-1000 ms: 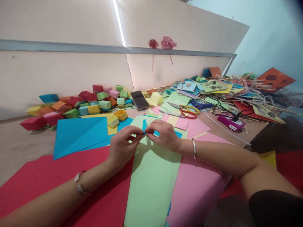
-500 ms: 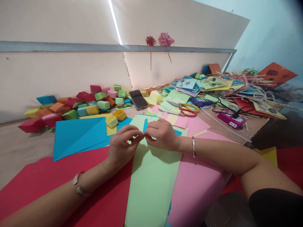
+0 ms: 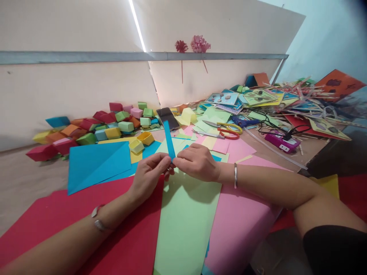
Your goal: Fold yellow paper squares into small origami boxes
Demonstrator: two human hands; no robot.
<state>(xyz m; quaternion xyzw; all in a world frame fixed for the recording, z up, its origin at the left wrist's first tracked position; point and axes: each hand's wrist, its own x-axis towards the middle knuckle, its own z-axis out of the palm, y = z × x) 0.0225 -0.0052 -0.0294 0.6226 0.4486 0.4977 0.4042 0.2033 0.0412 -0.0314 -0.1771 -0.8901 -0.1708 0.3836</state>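
A narrow blue paper strip (image 3: 169,140) stands up between my hands, its lower end pinched in the fingers. My left hand (image 3: 150,173) grips that end with thumb and fingers. From the other side, my right hand (image 3: 197,162) closes on the same end, fingertips touching the left ones. Beneath both hands lies a long light green paper sheet (image 3: 183,221). Red paper (image 3: 120,229) spreads out on the left and pink paper (image 3: 237,225) on the right. Behind the left hand sit small open yellow paper boxes (image 3: 145,138).
Several coloured paper blocks (image 3: 109,126) are piled back left, near blue sheets (image 3: 99,164). A phone (image 3: 168,118), scissors (image 3: 229,131), a glue gun (image 3: 245,122) and a purple power strip (image 3: 282,142) lie farther back. Cards and sticks (image 3: 286,99) heap up at the right.
The blue strip now shows as a tall upright piece above my fingers. My left hand has turned, its thumb now up along the strip. The right hand has barely moved.
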